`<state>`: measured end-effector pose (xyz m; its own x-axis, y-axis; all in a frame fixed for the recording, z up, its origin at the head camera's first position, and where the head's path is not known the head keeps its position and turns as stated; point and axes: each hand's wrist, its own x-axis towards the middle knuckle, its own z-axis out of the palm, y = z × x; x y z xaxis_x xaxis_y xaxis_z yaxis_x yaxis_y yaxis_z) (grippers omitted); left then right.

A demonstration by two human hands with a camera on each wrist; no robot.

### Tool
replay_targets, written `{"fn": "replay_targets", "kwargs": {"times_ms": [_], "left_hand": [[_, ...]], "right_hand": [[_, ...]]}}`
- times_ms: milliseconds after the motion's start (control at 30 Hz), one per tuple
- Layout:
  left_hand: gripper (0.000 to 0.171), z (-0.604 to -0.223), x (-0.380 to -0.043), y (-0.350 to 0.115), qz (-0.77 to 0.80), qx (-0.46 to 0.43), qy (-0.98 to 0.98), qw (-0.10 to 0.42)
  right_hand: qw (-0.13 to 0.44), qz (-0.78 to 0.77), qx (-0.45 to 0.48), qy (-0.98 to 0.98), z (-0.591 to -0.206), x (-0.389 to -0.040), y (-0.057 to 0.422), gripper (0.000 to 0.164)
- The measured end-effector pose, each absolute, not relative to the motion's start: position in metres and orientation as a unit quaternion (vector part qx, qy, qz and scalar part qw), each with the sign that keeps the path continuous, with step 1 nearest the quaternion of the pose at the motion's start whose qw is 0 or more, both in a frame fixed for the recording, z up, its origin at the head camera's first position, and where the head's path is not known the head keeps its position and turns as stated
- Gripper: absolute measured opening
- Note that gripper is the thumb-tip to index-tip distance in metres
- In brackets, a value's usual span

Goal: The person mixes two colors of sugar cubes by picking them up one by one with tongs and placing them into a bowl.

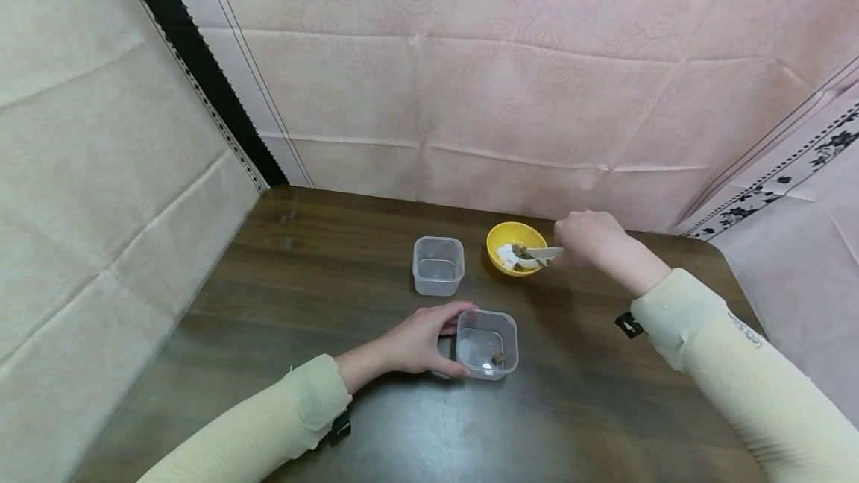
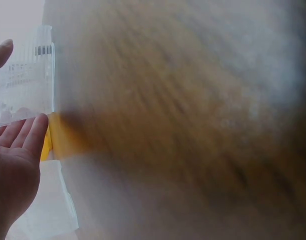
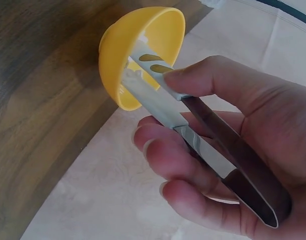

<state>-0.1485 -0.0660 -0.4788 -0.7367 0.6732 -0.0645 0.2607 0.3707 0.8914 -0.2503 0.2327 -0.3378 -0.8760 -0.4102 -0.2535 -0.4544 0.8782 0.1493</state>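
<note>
My left hand [image 1: 417, 341] holds a clear plastic container [image 1: 478, 345] from its left side, thumb at the near edge and fingers at the far one. Inside it lies one small brown piece [image 1: 498, 358]. My right hand [image 1: 587, 238] grips tongs [image 3: 234, 150] with dark metal handles and pale tips, thumb on one arm and fingers along the other. Their tips reach into a yellow bowl [image 3: 118, 47], where white pieces [image 1: 507, 255] and brown pieces [image 1: 520, 251] lie. Whether the tips pinch a piece is hidden by the bowl's wall.
A second clear container [image 1: 437, 286] stands left of the yellow bowl, behind the held one. All stand on a dark wooden table [image 1: 322, 282]. Pale patterned cloth [image 1: 470, 95] hangs behind the table's far edge and along both sides.
</note>
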Motion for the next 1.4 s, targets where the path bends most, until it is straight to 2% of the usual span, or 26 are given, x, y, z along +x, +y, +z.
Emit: {"fn": "replay_targets", "kwargs": {"times_ms": [300,733,1133,1400], "left_hand": [[0.089,-0.479,-0.148,-0.066,0.482,0.294,0.796,0.217],[0.088,-0.480,-0.147,-0.068,0.478,0.292,0.800,0.215],[0.090,-0.480,-0.149,-0.067,0.475,0.294,0.802,0.212],[0.090,-0.480,-0.149,-0.066,0.474,0.295,0.802,0.210]], "right_hand": [[0.087,0.088,-0.228,0.966,-0.328,-0.240,0.236,0.026],[0.042,0.045,-0.288,0.956,-0.301,-0.201,0.231,0.019],[0.055,0.013,-0.348,0.936,-0.289,-0.173,0.226,0.027],[0.066,0.027,-0.376,0.924,-0.291,-0.163,0.215,0.026]]}}
